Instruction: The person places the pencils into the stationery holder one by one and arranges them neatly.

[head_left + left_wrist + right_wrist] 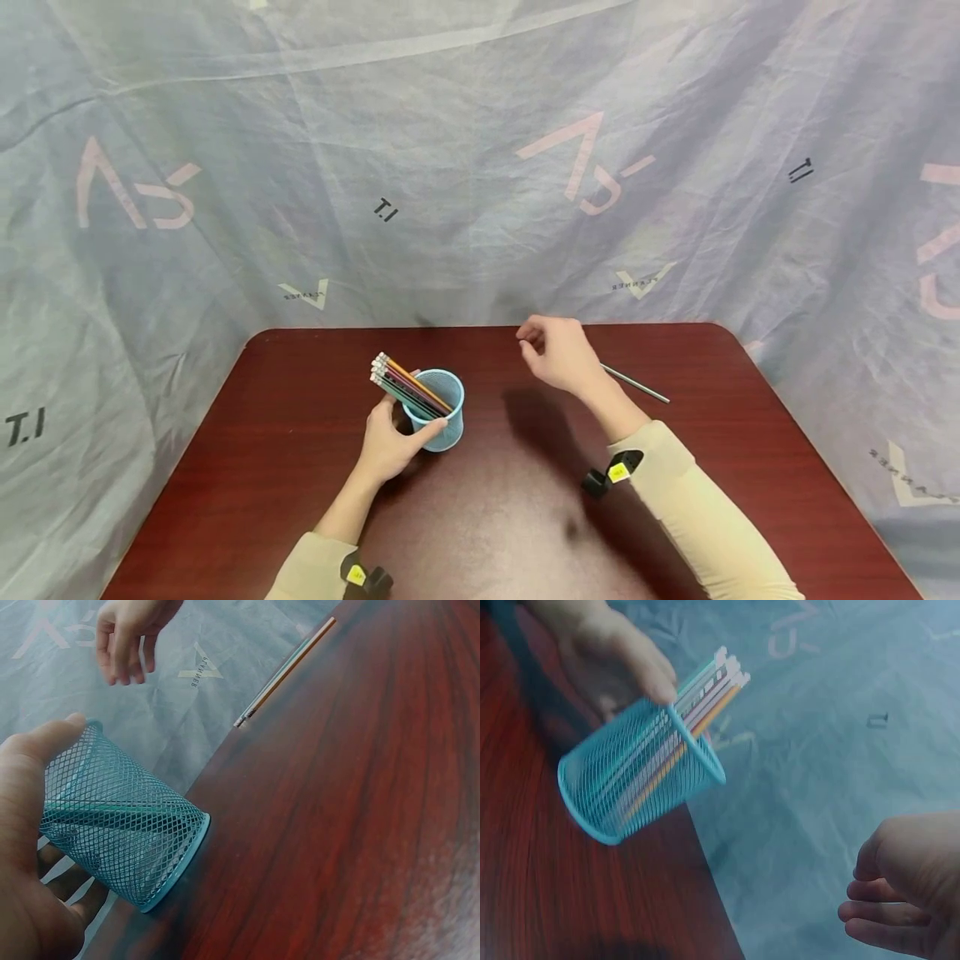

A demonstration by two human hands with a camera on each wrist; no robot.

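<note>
A light blue wire-mesh pencil cup [442,433] stands on the table, left of the middle. My left hand [387,444] grips it from the left, the thumb at its rim. Several pencils [408,385] lean left inside it, eraser ends up, in green, dark, reddish and orange colours. My right hand [558,354] hovers above the table to the right of the cup, its fingers loosely curled around nothing. In the right wrist view those same loose fingers [885,911] hang apart from the mesh cup [641,776].
Beyond the right hand a pale green pencil [636,383] lies on the dark red wooden table [480,517]. The left wrist view shows an orange pencil [292,667] beside it. A grey printed cloth [450,150] hangs behind the table's far edge.
</note>
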